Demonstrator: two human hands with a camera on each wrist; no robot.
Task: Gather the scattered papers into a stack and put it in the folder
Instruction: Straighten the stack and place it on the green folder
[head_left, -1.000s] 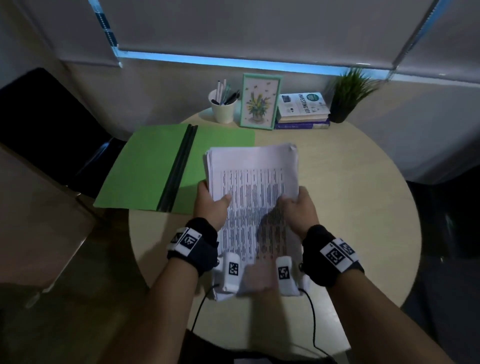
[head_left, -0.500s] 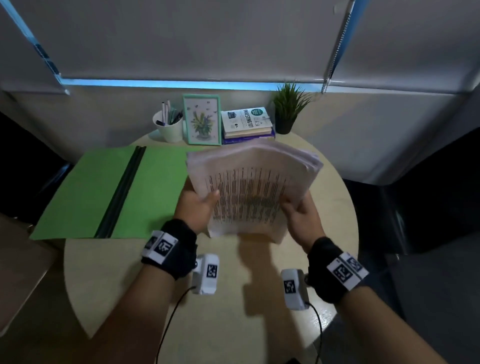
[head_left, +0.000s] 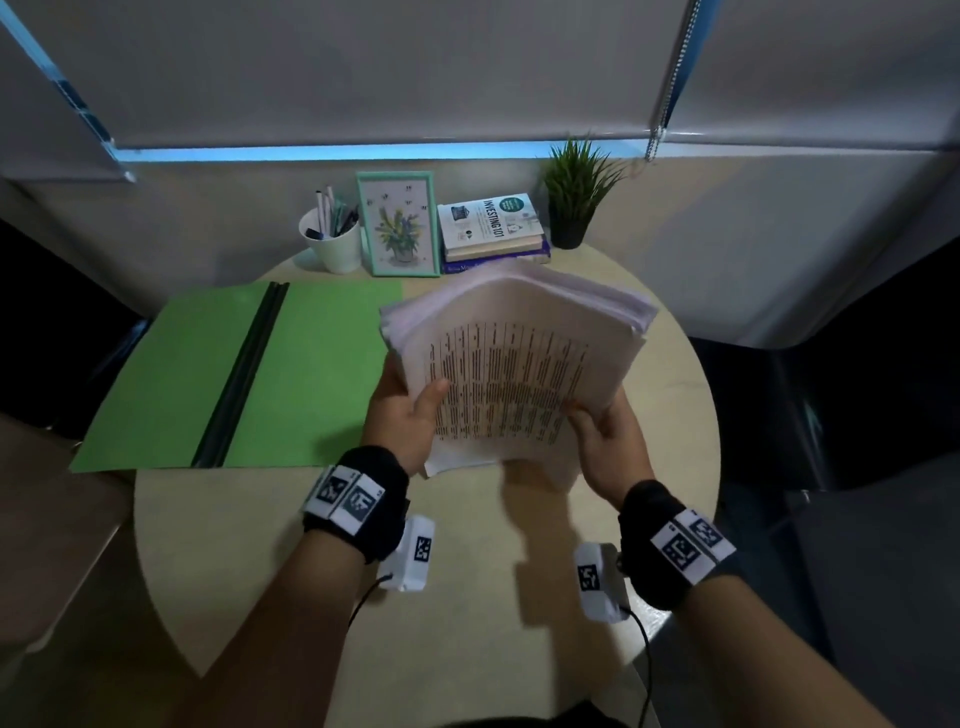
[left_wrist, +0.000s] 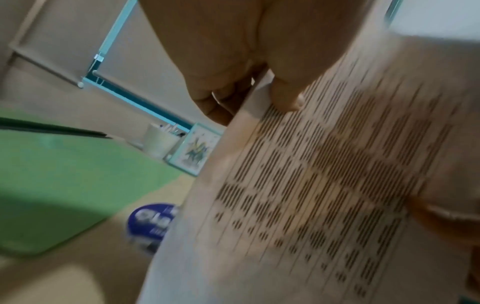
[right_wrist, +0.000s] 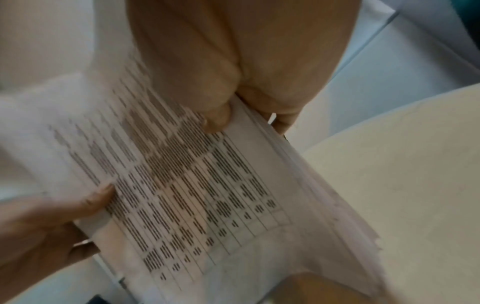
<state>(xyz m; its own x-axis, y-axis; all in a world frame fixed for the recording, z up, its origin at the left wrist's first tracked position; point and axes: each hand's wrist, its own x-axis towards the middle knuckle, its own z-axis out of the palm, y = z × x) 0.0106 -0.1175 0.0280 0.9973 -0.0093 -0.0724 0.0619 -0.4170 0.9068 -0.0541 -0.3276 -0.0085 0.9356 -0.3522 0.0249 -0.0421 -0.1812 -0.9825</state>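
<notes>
A thick stack of printed papers is lifted off the round table, tilted up with its top edge away from me. My left hand grips its left edge, thumb on the front sheet and fingers behind. My right hand grips the lower right edge the same way. In the left wrist view the stack of papers fills the right side under my left hand. The right wrist view shows the stack of papers pinched by my right hand. The open green folder lies flat at the left.
At the table's back edge stand a white pen cup, a framed flower picture, stacked books and a small potted plant. The round table drops off to dark floor on both sides.
The stack has been raised from lying flat on the table to held tilted in the air by both hands. My view has shifted right, so the folder sits further left.
</notes>
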